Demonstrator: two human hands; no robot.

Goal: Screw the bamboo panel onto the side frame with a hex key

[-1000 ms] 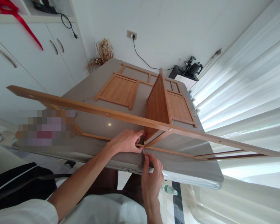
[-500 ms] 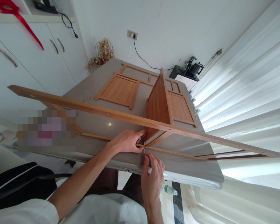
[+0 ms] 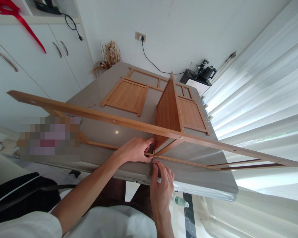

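A long wooden side frame (image 3: pixel 129 124) stands on edge across the near part of the table, with a wooden panel (image 3: pixel 166 114) upright against its far side. My left hand (image 3: pixel 136 150) is closed around the frame's lower rail at the panel's corner, the thumb on the near side and fingers reaching to the panel. Just in front of that corner, my right hand (image 3: pixel 162 180) pinches a small metal screw (image 3: pixel 153 160) between thumb and fingers, held against the rail. Most of the screw is hidden by the fingertips.
Flat on the grey table (image 3: pixel 106 122) lie a wooden panel (image 3: pixel 126 95), another panel (image 3: pixel 193 114) and an open wooden frame (image 3: pixel 144 79). A small metal hex key (image 3: pixel 91 105) lies at the left. Small hardware (image 3: pixel 207 120) is near the right edge. A bottle (image 3: pixel 180 201) is below.
My right fingers have shifted very slightly at the screw. The left hand, frame and panel stay in place.
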